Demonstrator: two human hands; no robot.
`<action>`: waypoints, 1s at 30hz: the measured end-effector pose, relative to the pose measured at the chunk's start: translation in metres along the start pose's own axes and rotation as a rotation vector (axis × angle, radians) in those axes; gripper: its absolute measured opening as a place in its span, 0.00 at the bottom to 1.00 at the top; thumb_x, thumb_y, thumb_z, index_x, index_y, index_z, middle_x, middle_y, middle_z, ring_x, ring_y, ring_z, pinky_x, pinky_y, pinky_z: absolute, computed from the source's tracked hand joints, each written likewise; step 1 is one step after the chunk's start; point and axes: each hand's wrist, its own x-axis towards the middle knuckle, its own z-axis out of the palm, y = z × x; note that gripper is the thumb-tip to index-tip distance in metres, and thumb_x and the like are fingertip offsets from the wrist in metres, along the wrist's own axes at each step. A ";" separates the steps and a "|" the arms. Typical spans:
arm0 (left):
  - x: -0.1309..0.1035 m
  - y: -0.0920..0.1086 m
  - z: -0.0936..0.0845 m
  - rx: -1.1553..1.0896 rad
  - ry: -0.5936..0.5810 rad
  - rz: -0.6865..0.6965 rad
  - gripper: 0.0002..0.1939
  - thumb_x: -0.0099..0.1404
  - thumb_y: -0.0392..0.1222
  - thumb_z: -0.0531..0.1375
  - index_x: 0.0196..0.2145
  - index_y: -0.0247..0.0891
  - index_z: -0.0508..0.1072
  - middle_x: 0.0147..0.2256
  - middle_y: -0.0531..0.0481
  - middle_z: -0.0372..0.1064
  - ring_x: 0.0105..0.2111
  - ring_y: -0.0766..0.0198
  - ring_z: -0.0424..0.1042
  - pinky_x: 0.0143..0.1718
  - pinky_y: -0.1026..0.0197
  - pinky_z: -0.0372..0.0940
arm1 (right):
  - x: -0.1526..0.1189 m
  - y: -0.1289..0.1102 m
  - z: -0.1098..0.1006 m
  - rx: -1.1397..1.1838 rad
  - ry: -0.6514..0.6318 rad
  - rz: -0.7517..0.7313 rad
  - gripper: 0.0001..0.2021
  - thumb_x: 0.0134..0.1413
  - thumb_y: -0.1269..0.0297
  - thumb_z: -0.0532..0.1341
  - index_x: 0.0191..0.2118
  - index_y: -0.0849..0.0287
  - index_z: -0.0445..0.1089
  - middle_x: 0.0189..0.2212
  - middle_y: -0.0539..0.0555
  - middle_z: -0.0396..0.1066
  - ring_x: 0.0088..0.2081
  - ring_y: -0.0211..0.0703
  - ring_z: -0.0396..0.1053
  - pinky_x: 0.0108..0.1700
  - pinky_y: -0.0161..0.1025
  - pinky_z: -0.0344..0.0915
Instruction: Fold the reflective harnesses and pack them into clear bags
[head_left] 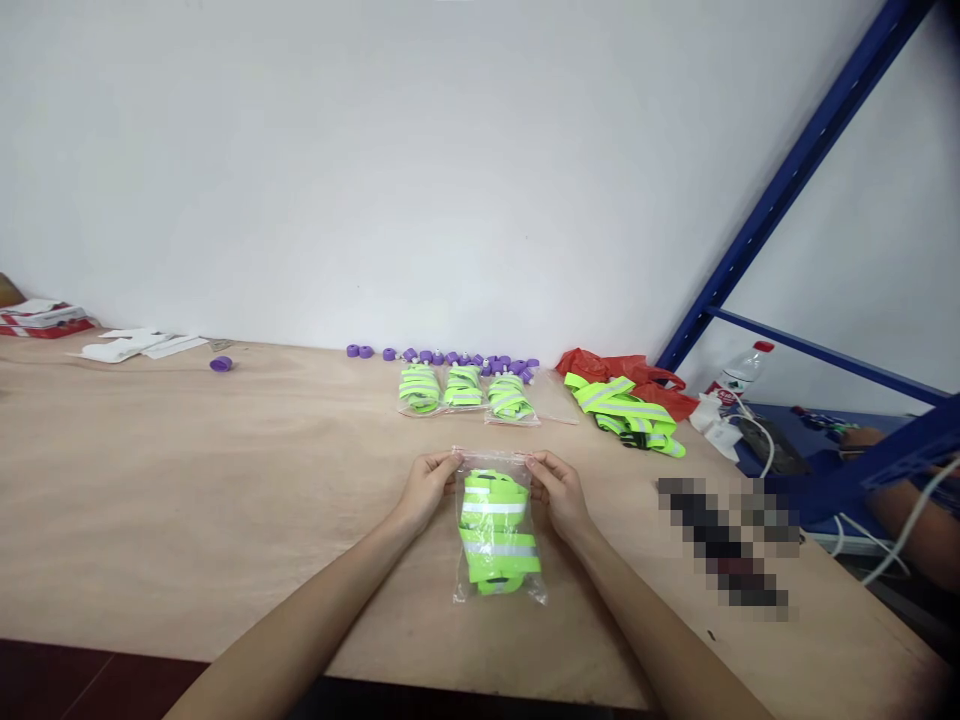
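A clear zip bag (498, 590) holds a folded neon-yellow reflective strap (499, 525) with silver stripes. My left hand (429, 488) pinches the bag's top left corner, and my right hand (561, 490) pinches its top right corner. The bag's zip edge runs level between my thumbs. Beyond my hands lie bagged reflective straps (463, 386), three bundles side by side. To their right, a loose reflective strap (626, 408) with a black buckle is spread out on the table.
Several purple caps (450, 358) line the wall edge; a single purple cap (221, 364) sits left. White papers (139, 345) and red-white boxes (45, 318) are far left. Right are a red plastic bag (607, 367), a bottle (742, 370), a blue metal frame (795, 185) and a blurred-out item (724, 545).
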 end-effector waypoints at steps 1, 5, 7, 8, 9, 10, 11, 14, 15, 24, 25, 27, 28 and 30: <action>0.000 -0.001 0.000 0.000 0.002 0.002 0.26 0.51 0.61 0.70 0.30 0.31 0.80 0.32 0.40 0.79 0.33 0.53 0.77 0.43 0.52 0.70 | 0.000 0.000 0.000 -0.004 0.000 -0.002 0.18 0.41 0.47 0.72 0.26 0.57 0.71 0.24 0.50 0.72 0.27 0.41 0.68 0.27 0.36 0.66; 0.000 -0.003 -0.001 0.016 0.021 0.036 0.25 0.53 0.61 0.69 0.28 0.31 0.79 0.30 0.42 0.78 0.31 0.55 0.76 0.42 0.53 0.69 | 0.000 0.001 -0.001 -0.012 -0.008 -0.014 0.18 0.42 0.48 0.72 0.27 0.57 0.72 0.26 0.50 0.73 0.28 0.42 0.70 0.30 0.38 0.69; 0.000 -0.004 -0.002 0.026 0.020 0.038 0.25 0.54 0.61 0.68 0.27 0.32 0.78 0.29 0.43 0.77 0.31 0.55 0.76 0.40 0.54 0.69 | 0.000 0.001 -0.001 -0.015 -0.007 -0.023 0.18 0.41 0.47 0.72 0.27 0.57 0.72 0.25 0.50 0.73 0.28 0.42 0.70 0.31 0.38 0.69; 0.000 -0.004 -0.002 0.028 0.018 0.033 0.24 0.54 0.61 0.68 0.26 0.32 0.78 0.29 0.43 0.77 0.31 0.56 0.76 0.40 0.55 0.69 | -0.001 0.001 -0.001 -0.018 -0.004 -0.028 0.18 0.41 0.47 0.73 0.26 0.57 0.72 0.25 0.50 0.73 0.28 0.42 0.69 0.31 0.38 0.69; 0.000 -0.004 -0.002 0.029 0.017 0.028 0.24 0.54 0.60 0.68 0.26 0.32 0.78 0.29 0.44 0.77 0.31 0.56 0.75 0.39 0.55 0.69 | -0.001 0.001 -0.001 -0.022 0.000 -0.035 0.18 0.41 0.48 0.73 0.26 0.57 0.72 0.25 0.50 0.72 0.27 0.42 0.69 0.31 0.38 0.68; 0.000 -0.005 -0.002 0.029 0.013 0.025 0.24 0.54 0.60 0.68 0.26 0.32 0.78 0.29 0.44 0.76 0.31 0.56 0.75 0.38 0.56 0.68 | 0.000 0.001 -0.001 -0.028 0.003 -0.042 0.18 0.41 0.48 0.73 0.26 0.57 0.72 0.25 0.50 0.72 0.27 0.42 0.68 0.31 0.38 0.68; 0.001 -0.005 -0.002 0.028 0.006 0.026 0.23 0.54 0.60 0.68 0.27 0.33 0.78 0.29 0.45 0.76 0.31 0.57 0.74 0.38 0.57 0.68 | 0.000 0.001 -0.002 -0.034 0.004 -0.051 0.18 0.41 0.48 0.73 0.25 0.57 0.72 0.24 0.50 0.72 0.27 0.41 0.68 0.31 0.38 0.68; 0.002 -0.006 -0.002 0.045 -0.015 0.054 0.21 0.55 0.58 0.68 0.27 0.33 0.78 0.29 0.47 0.75 0.31 0.60 0.72 0.36 0.60 0.66 | 0.001 0.002 -0.004 -0.041 -0.001 -0.068 0.18 0.41 0.48 0.73 0.25 0.57 0.72 0.24 0.50 0.71 0.27 0.41 0.67 0.31 0.38 0.67; 0.003 -0.006 -0.003 0.060 -0.016 0.066 0.21 0.56 0.57 0.68 0.26 0.33 0.78 0.29 0.47 0.75 0.30 0.61 0.71 0.35 0.61 0.65 | 0.001 0.003 -0.004 -0.036 -0.006 -0.065 0.18 0.41 0.48 0.73 0.25 0.57 0.72 0.24 0.50 0.71 0.27 0.41 0.67 0.31 0.37 0.67; 0.003 -0.006 -0.004 0.181 0.017 0.086 0.21 0.53 0.57 0.69 0.24 0.33 0.77 0.25 0.49 0.71 0.27 0.63 0.67 0.31 0.62 0.61 | -0.002 0.002 0.001 -0.108 -0.109 -0.050 0.16 0.46 0.49 0.70 0.30 0.57 0.74 0.27 0.50 0.72 0.29 0.41 0.66 0.34 0.37 0.63; 0.004 -0.007 -0.003 0.177 0.011 0.090 0.21 0.53 0.57 0.69 0.24 0.33 0.77 0.25 0.49 0.72 0.27 0.63 0.67 0.32 0.62 0.61 | -0.002 0.001 0.002 -0.133 -0.111 -0.069 0.16 0.46 0.49 0.70 0.29 0.57 0.74 0.26 0.50 0.72 0.29 0.41 0.66 0.34 0.37 0.63; 0.004 -0.009 -0.003 0.164 -0.011 0.085 0.21 0.53 0.57 0.69 0.26 0.33 0.78 0.26 0.49 0.73 0.28 0.63 0.68 0.33 0.62 0.61 | -0.002 0.001 0.002 -0.160 -0.121 -0.079 0.17 0.45 0.48 0.71 0.28 0.57 0.74 0.26 0.50 0.72 0.29 0.41 0.66 0.34 0.38 0.63; 0.004 -0.009 -0.002 0.158 -0.022 0.072 0.21 0.53 0.57 0.69 0.26 0.33 0.78 0.27 0.49 0.73 0.29 0.62 0.68 0.34 0.62 0.62 | -0.001 0.001 0.002 -0.162 -0.126 -0.074 0.18 0.44 0.47 0.71 0.28 0.57 0.73 0.26 0.50 0.73 0.29 0.41 0.66 0.34 0.38 0.63; 0.004 -0.009 0.000 0.154 -0.035 0.045 0.21 0.52 0.57 0.70 0.28 0.33 0.78 0.28 0.48 0.74 0.29 0.62 0.69 0.34 0.61 0.62 | -0.001 0.002 0.001 -0.160 -0.134 -0.064 0.20 0.42 0.45 0.71 0.28 0.58 0.73 0.25 0.50 0.72 0.28 0.41 0.66 0.34 0.38 0.62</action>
